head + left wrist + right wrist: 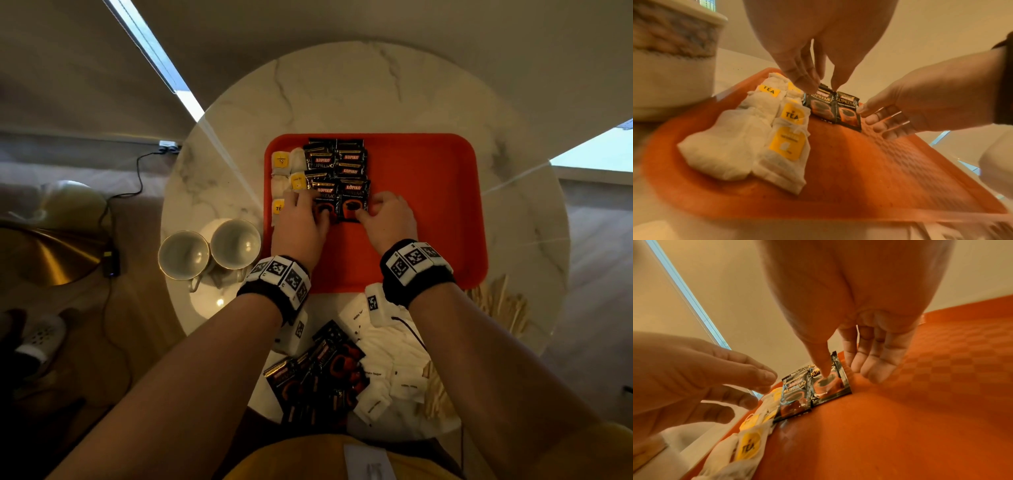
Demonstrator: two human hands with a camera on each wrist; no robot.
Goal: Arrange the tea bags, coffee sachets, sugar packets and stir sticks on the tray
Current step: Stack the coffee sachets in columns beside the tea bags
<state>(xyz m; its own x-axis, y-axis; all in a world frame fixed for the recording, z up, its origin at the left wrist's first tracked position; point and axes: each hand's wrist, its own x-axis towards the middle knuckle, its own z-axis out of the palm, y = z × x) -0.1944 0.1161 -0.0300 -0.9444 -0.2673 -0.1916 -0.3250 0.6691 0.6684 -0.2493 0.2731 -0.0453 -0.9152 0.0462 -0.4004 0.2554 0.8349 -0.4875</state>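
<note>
An orange tray [428,205] lies on the round marble table. Tea bags [284,171] with yellow tags line its left edge, and black coffee sachets [337,164] overlap in two columns beside them. Both hands work at the two nearest sachets. My left hand [301,216] touches the left sachet [821,105] with straight fingers. On the right sachet [828,384] my right hand [846,369] presses its thumb, with its fingers on the tray along the sachet's right edge. On the table nearest me lie more coffee sachets [318,373], white sugar packets [387,346] and wooden stir sticks [503,305].
Two white cups [185,255] stand on the table left of the tray. The tray's right half shows bare orange surface. A brass lamp base [44,253] and a cable [137,178] are on the floor to the left.
</note>
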